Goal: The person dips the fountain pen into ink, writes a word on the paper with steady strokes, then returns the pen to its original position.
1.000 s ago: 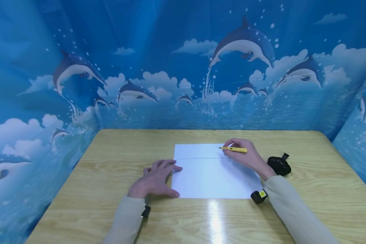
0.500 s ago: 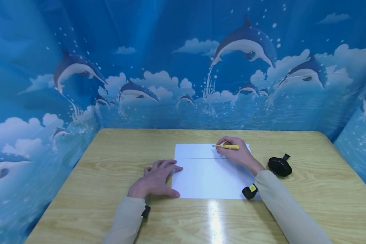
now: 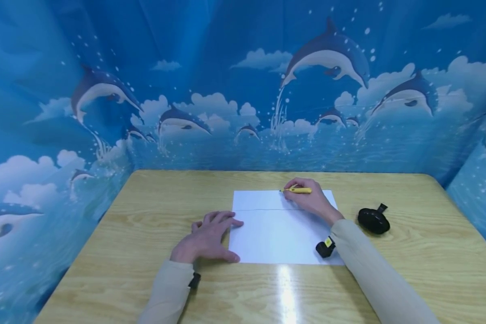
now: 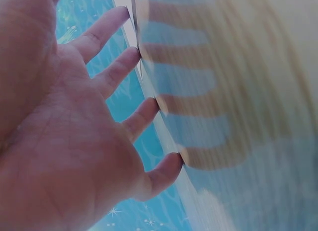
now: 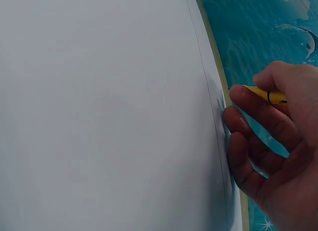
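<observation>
A white sheet of paper [image 3: 279,238] lies on the wooden table, with one thin dark line drawn across its upper part. My left hand [image 3: 206,238] rests at the sheet's left edge, fingers spread; the left wrist view shows the fingertips [image 4: 133,53] touching down. Over the sheet's top edge, my right hand [image 3: 308,198] pinches a yellow pen [image 3: 300,190] between thumb and fingers, its dark tip pointing left. The right wrist view shows the pen [image 5: 271,96] partly hidden by the hand. Whether the tip touches the paper I cannot tell.
A glossy black rounded object [image 3: 373,221] with a short tab lies right of the paper on the table [image 3: 146,207]. A blue curtain printed with dolphins [image 3: 194,153] stands behind the table and along its sides.
My right hand has moved left and slightly up along the paper's top part, carrying the yellow pen. The left hand has stayed in place on the sheet's edge.
</observation>
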`<state>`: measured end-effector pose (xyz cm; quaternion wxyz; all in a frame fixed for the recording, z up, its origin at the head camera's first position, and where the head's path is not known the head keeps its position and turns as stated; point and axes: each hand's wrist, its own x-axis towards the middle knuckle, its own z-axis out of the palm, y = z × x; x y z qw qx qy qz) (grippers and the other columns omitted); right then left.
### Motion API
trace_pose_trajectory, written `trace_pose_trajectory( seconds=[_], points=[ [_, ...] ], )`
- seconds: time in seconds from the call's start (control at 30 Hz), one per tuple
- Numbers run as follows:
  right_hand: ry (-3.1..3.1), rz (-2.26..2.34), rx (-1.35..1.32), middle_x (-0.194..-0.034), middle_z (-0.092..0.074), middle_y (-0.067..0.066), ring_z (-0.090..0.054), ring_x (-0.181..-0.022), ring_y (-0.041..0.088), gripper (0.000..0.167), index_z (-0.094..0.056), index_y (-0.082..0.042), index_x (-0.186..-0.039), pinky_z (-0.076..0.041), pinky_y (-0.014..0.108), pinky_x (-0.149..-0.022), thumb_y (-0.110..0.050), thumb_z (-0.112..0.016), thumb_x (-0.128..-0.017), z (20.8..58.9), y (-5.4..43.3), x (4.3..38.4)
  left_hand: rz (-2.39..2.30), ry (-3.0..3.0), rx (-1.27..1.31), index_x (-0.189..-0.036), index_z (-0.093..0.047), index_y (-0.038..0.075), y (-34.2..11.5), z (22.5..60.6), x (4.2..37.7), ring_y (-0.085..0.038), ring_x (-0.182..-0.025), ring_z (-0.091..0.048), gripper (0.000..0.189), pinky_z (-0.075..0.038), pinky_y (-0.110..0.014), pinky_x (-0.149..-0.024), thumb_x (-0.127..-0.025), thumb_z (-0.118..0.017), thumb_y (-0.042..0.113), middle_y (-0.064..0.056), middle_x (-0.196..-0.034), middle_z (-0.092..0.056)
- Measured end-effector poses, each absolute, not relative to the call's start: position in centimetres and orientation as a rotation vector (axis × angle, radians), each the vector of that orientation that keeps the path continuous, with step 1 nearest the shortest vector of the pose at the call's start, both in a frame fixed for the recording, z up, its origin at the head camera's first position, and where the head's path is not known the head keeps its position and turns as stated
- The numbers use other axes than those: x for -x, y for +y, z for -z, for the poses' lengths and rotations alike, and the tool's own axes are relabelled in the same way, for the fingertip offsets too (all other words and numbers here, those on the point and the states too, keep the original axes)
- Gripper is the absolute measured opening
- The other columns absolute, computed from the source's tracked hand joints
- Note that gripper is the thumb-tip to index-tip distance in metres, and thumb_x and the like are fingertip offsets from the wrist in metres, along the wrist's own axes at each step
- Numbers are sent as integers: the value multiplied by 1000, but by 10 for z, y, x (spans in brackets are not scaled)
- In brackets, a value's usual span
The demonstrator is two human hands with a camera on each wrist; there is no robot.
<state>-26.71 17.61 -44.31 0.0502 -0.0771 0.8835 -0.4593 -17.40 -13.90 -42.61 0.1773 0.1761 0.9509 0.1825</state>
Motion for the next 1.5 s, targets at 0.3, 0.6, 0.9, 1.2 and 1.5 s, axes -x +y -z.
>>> trace_pose_trajectory(
  seconds=[0.3,0.6,0.9,1.2,1.5],
  points=[
    [2698,1391,233,-119,-69,11,-64,-97,23,24,-73,-13,-114,-50,33,-82,-30,-70,-97,444,178,269,-511,2689,-490,-148,-52,37,-139,424,174,-42,-155,-19,83,-24,-76,-112,-74,-86,56,4,-167,-31],
    [2693,1384,249,-122,-69,11,-65,-101,23,23,-74,-13,-114,-51,32,-84,-28,-70,-97,446,179,269,-503,2687,-501,-148,-51,37,-138,425,174,-42,-155,-19,84,-25,-76,-111,-74,-86,56,4,-167,-31],
    [2688,1398,254,-116,-72,11,-67,-92,20,22,-74,-12,-113,-53,31,-79,-27,-71,-96,446,177,269,-507,2688,-503,-148,-51,37,-139,426,175,-41,-155,-19,84,-25,-75,-112,-74,-86,57,4,-167,-30],
    [2656,1419,222,-110,-73,11,-66,-84,19,21,-75,-11,-111,-54,31,-75,-25,-71,-96,446,178,269,-505,2688,-496,-148,-51,37,-139,425,174,-43,-155,-19,84,-25,-76,-111,-74,-85,56,3,-167,-31],
    [2655,1419,208,-102,-73,8,-66,-80,18,19,-75,-13,-108,-53,30,-72,-25,-71,-95,448,179,270,-501,2683,-491,-149,-51,37,-139,425,175,-42,-155,-19,84,-25,-77,-111,-75,-85,56,3,-167,-30]
  ],
)
